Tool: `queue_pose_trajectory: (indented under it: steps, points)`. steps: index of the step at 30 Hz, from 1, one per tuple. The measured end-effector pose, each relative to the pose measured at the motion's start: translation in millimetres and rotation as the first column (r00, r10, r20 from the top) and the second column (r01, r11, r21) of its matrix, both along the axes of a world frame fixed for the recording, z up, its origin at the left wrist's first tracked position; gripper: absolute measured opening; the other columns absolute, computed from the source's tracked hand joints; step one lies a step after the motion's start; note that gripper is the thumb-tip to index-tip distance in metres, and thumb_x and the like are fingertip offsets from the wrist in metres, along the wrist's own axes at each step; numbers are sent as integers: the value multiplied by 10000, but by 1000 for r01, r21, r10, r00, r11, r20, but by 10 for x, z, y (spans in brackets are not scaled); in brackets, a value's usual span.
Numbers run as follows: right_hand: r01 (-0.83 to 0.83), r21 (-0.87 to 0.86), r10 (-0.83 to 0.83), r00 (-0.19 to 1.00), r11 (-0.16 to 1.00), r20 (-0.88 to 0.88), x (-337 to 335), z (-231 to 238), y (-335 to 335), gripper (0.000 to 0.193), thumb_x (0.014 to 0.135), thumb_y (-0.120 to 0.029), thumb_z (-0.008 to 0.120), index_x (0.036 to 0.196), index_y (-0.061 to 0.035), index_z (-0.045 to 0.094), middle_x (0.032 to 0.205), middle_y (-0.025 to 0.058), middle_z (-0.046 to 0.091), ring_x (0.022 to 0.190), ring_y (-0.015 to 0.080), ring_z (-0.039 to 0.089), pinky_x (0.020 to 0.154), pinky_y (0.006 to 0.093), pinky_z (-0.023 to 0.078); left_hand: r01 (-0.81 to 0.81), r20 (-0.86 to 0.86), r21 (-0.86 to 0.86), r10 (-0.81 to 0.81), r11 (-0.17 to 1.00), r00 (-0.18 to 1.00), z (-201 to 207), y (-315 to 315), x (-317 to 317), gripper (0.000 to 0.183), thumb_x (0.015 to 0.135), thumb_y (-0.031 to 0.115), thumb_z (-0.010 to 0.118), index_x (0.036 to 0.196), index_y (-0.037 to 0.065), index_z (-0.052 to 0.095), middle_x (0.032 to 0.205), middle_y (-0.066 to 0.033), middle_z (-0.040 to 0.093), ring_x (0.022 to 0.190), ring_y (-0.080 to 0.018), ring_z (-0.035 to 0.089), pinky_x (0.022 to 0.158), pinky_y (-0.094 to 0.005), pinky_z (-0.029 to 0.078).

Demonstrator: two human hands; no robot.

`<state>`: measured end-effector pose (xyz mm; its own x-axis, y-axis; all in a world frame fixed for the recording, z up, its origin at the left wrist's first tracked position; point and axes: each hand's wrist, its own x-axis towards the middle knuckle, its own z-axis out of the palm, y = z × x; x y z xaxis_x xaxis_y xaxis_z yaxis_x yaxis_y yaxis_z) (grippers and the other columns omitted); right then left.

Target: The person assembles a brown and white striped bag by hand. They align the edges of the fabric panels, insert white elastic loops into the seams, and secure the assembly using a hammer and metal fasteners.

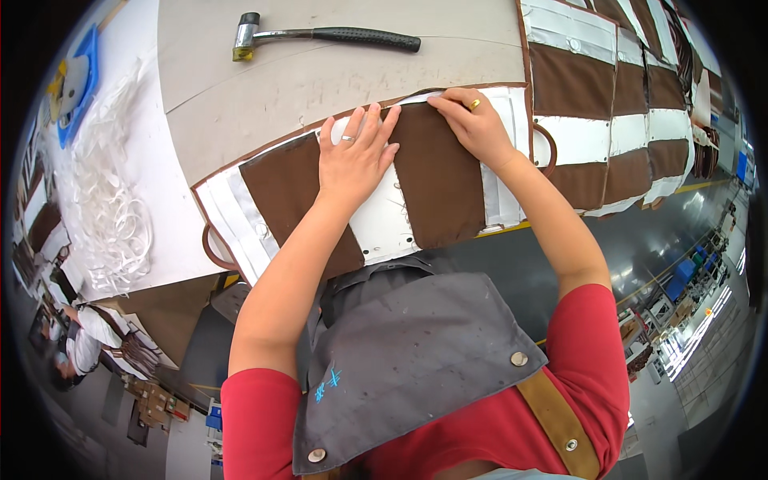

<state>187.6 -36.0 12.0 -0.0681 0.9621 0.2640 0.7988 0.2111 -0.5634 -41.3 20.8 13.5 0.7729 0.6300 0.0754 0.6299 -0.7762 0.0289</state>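
Note:
A brown and white striped fabric piece (442,180) with thin brown edging lies along the front edge of the table. My left hand (352,156) rests flat on its upper middle, fingers stretched out and a ring on one of them. At the piece's far edge, right of the left hand, my right hand (478,130) pinches the brown edging, which lifts slightly there and shows white beneath. Brown loop handles stick out at both ends, a left loop (214,246) and a right loop (549,150). Small dark studs dot the white stripe between my arms.
Beyond the piece lies a mallet (364,37) with a black handle on a grey-beige board (200,96). To the left are a heap of white strips (112,192) and a blue tray (92,64). More striped pieces (572,84) are stacked at right. Another person (80,348) is at lower left.

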Motion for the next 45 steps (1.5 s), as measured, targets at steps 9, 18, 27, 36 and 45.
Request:
queue_pose_trajectory:
  steps: [9, 18, 27, 36, 45]
  points:
    - [-35, 58, 20, 969, 998, 246, -29, -10, -22, 471, 730, 8, 634, 1168, -166, 637, 1096, -4, 577, 909, 200, 555, 808, 326, 482, -30, -22, -14, 30, 999, 999, -2, -44, 92, 533, 865, 517, 524, 1363, 344, 442, 1318, 6, 456, 1203, -171, 405, 1033, -407, 228]
    - [-76, 50, 63, 972, 996, 227, 12, -45, -103, 465, 735, 13, 626, 1184, -106, 618, 1123, 12, 561, 956, 211, 551, 816, 323, 503, -57, -65, -24, 55, 998, 996, -5, -66, 171, 552, 851, 518, 547, 1362, 339, 441, 1289, -27, 447, 1171, -210, 393, 989, -437, 239]
    - [-23, 25, 14, 954, 999, 301, -57, -18, -71, 494, 741, -3, 623, 1219, -123, 590, 1163, -3, 544, 982, 199, 537, 841, 314, 494, -53, -55, -16, 52, 998, 997, -11, -69, 180, 553, 840, 519, 552, 1352, 336, 451, 1293, -36, 458, 1163, -219, 390, 960, -448, 241]
    - [-4, -18, 9, 961, 1000, 278, -69, -7, -56, 532, 735, -7, 618, 1235, -188, 581, 1139, -31, 541, 935, 195, 521, 821, 321, 474, -57, -12, -49, 57, 997, 998, -11, -70, 175, 546, 841, 485, 569, 1350, 322, 460, 1294, -45, 454, 1176, -225, 380, 964, -443, 232]
    - [0, -68, 25, 932, 998, 362, -121, 34, -32, 551, 739, -24, 595, 1252, -225, 572, 1121, -39, 527, 963, 196, 496, 848, 350, 440, -72, -11, -63, 72, 995, 997, -73, -137, 170, 554, 849, 468, 560, 1363, 295, 444, 1344, -76, 406, 1230, -263, 338, 994, -523, 225]
